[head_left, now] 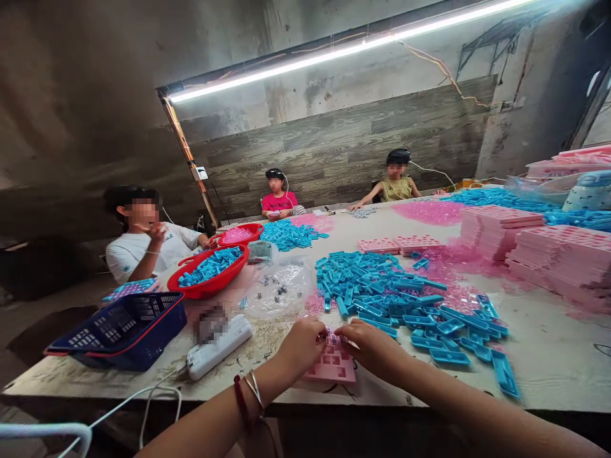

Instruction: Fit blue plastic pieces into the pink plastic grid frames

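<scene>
A pink slab with rows of square recesses (337, 369) lies at the table's front edge before me. Over its left side, my left hand (303, 343) has its fingers bent and drawn together. My right hand (367, 340) reaches in from the other side, its fingers curled down over the slab's far end. Small clear, purplish pieces (330, 334) show between the fingertips; what each hand pinches is too small to make out. Just beyond the hands spreads a heap of blue oblong plastic trays (382, 289), with clear pink pieces (449, 261) scattered behind and beneath it.
On the left stand a dark blue basket (119, 337), a white power strip (219, 346) and a red bowl of blue parts (210, 270). A plastic bag with small dark pieces (279, 286) lies nearby. Stacked pink slabs (563, 254) rise on the right. Three people sit around the table.
</scene>
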`<control>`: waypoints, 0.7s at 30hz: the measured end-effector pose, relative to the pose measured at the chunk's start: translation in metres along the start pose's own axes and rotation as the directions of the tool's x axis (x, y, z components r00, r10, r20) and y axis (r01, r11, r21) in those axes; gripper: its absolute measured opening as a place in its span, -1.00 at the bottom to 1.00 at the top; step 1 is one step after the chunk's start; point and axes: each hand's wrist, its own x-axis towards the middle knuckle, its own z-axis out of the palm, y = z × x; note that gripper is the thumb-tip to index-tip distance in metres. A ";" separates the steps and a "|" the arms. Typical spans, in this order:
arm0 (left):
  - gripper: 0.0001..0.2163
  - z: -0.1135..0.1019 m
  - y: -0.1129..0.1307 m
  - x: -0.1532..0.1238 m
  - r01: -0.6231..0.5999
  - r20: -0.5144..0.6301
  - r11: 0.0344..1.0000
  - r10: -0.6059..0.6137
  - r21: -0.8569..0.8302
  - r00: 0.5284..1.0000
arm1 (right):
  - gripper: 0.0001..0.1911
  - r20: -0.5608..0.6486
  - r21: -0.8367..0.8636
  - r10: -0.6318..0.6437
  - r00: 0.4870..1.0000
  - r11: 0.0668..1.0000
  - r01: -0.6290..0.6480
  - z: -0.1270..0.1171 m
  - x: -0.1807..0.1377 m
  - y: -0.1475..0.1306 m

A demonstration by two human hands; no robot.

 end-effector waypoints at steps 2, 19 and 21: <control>-0.85 0.000 0.000 0.000 -0.005 0.010 1.000 0.005 -0.013 1.000 | -0.72 0.000 0.005 0.002 1.000 1.000 -0.002 0.001 -0.001 0.000; -0.79 0.002 -0.002 0.001 -0.019 0.029 0.999 0.018 0.034 0.999 | -0.76 -0.021 -0.011 -0.020 1.000 1.000 0.020 0.006 0.002 0.003; -0.79 0.001 -0.001 0.001 -0.023 0.031 0.998 0.022 0.050 0.999 | -0.76 -0.020 -0.008 -0.021 1.000 1.000 0.021 0.005 0.002 0.003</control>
